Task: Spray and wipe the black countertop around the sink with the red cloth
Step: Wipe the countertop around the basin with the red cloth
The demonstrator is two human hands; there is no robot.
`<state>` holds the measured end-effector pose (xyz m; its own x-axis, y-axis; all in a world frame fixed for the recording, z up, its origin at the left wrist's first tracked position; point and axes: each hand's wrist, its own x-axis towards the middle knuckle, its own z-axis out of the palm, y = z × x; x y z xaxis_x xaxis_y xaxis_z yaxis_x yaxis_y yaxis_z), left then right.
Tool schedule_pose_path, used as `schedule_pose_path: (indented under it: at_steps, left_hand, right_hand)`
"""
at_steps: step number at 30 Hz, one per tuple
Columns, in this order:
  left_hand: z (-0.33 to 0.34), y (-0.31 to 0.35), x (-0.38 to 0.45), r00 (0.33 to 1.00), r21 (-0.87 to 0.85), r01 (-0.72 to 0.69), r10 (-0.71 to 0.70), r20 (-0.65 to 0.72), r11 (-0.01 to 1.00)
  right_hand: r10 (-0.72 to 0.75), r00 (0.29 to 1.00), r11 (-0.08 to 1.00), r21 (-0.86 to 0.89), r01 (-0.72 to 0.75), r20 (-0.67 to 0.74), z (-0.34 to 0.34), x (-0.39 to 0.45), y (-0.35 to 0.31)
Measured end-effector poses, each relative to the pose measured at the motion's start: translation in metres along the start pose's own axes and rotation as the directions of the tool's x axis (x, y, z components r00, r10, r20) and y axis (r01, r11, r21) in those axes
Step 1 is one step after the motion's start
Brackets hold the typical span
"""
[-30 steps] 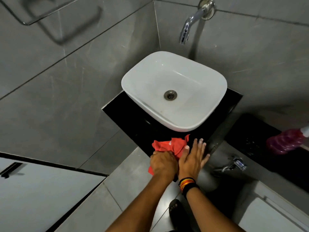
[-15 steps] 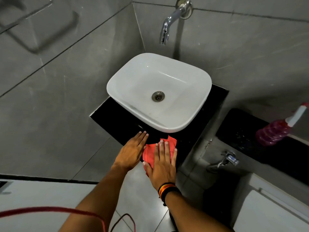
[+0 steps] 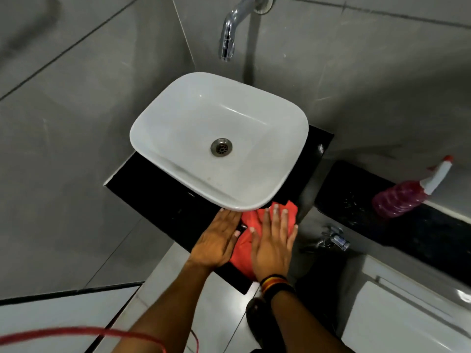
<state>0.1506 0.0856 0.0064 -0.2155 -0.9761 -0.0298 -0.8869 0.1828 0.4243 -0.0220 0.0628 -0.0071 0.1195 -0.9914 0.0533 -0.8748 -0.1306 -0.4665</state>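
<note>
The red cloth (image 3: 248,239) lies crumpled on the front right part of the black countertop (image 3: 158,200), just under the rim of the white sink (image 3: 254,205). My right hand (image 3: 274,247) presses flat on the cloth with fingers spread. My left hand (image 3: 218,240) lies flat beside it, palm on the counter, its thumb side at the cloth's left edge. The pink spray bottle (image 3: 405,197) with a white nozzle stands on a black ledge to the right, away from both hands.
A chrome tap (image 3: 229,34) juts from the grey tiled wall above the sink. A second small tap (image 3: 335,238) sticks out low on the right. A white toilet tank (image 3: 407,317) sits bottom right. A red cord (image 3: 76,332) crosses the bottom left.
Both hands and the cloth have slid to the right along the counter's front edge. The left hand, fisted on the cloth a second ago, lies flat beside it.
</note>
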Motion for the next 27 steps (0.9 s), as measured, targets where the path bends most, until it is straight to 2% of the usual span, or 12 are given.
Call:
schedule_pose_path:
  at_steps: [5, 8, 11, 15, 19, 23, 25, 27]
  left_hand:
    - [0.004, -0.007, 0.0, 1.0, -0.044, -0.015, 0.014, -0.02, 0.999]
    - [0.005, -0.007, -0.001, 0.997, -0.025, -0.068, 0.068, 0.026, 0.997]
    - [0.006, -0.008, 0.0, 0.997, -0.028, -0.078, 0.078, 0.014, 0.997]
    - [0.006, -0.006, 0.0, 0.998, -0.054, -0.067, 0.067, -0.002, 0.996]
    - [0.007, -0.009, -0.002, 0.996, -0.032, -0.086, 0.086, -0.01, 0.996]
    - [0.007, -0.007, 0.0, 0.996, -0.021, -0.086, 0.086, -0.018, 0.996]
    - [0.007, -0.006, 0.0, 0.996, -0.001, -0.089, 0.089, -0.023, 0.996]
    - [0.006, -0.005, 0.002, 0.995, 0.018, -0.093, 0.093, -0.023, 0.996]
  right_hand:
    - [0.11, 0.987, 0.983, 0.163, -0.09, -0.117, -0.009, 0.095, 0.048]
    - [0.184, 0.976, 0.958, 0.244, -0.151, -0.12, -0.017, 0.158, 0.065]
    - [0.252, 0.962, 0.928, 0.309, -0.208, -0.109, -0.023, 0.202, 0.076]
    - [0.304, 0.944, 0.893, 0.383, -0.236, -0.126, -0.043, 0.23, 0.077]
    - [0.399, 0.914, 0.827, 0.459, -0.325, -0.07, -0.051, 0.26, 0.077]
    - [0.398, 0.917, 0.809, 0.481, -0.339, -0.023, -0.056, 0.264, 0.084]
    - [0.405, 0.912, 0.809, 0.49, -0.326, -0.063, -0.064, 0.255, 0.092]
    - [0.459, 0.876, 0.77, 0.557, -0.311, -0.146, -0.067, 0.244, 0.107]
